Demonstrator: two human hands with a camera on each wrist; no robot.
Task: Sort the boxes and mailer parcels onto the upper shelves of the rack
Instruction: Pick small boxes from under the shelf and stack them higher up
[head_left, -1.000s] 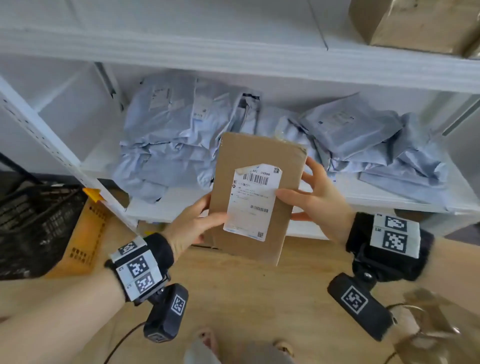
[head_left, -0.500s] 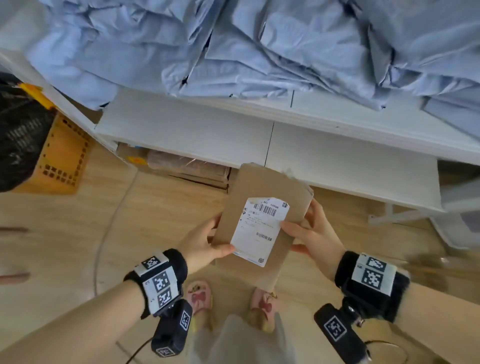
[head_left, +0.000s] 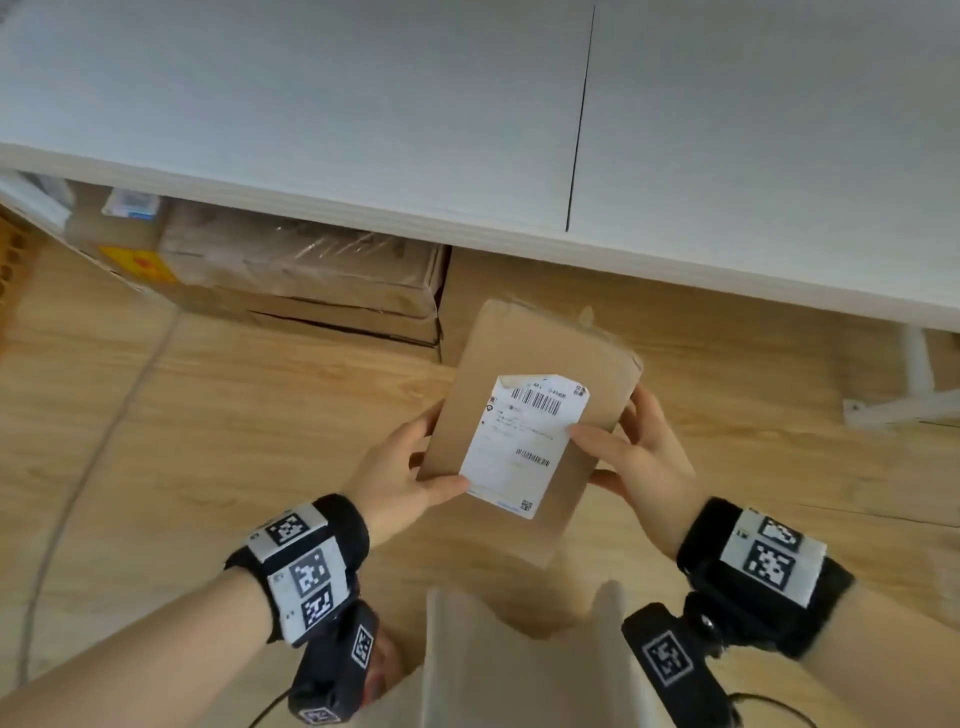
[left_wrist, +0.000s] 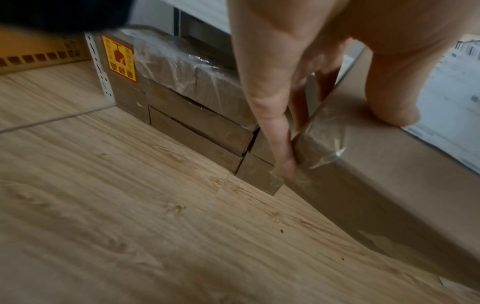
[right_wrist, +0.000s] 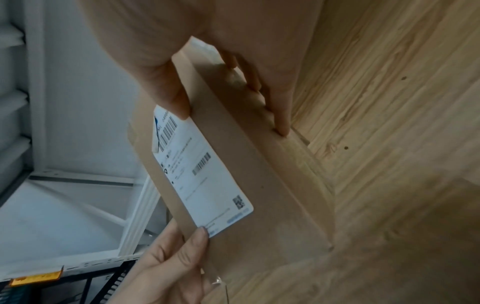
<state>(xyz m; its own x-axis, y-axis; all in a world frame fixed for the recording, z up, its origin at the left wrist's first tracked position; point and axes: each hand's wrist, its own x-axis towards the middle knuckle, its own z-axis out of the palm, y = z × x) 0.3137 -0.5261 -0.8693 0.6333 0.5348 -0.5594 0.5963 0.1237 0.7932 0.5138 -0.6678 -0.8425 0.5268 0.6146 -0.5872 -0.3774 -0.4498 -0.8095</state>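
1. Both hands have the flat cardboard box (head_left: 524, 415), held in the air just in front of the white shelf (head_left: 363, 114) and below its front edge, over the wood-grain floor (head_left: 182, 426).
2. The left hand (head_left: 400, 478) grasps the box's left edge: thumb on the top face at the lower corner of the shipping label (head_left: 524, 441), fingers curled underneath. The left wrist view shows those fingers (left_wrist: 272, 115) running along the taped side edge.
3. The right hand (head_left: 639, 462) grasps the opposite edge, thumb pressed on the label's right margin, fingers wrapped behind the box. In the right wrist view the thumb sits at the barcode end of the label and the fingertips (right_wrist: 281, 123) bear on the narrow side.
4. The box is tilted, its far end angled up toward the shelf, label face up; the label's top edge is torn and peeling.
5. Under the shelf sit stacked cardboard boxes (head_left: 311, 280) wrapped in clear film, beside a carton carrying a yellow sticker (head_left: 137, 262).
6. At the shelf's left corner stands a perforated white upright (left_wrist: 100, 67); the film-wrapped stack is right behind it.
7. To the right of the held box, a white bracket foot (head_left: 904, 402) of the rack rests on the floor.
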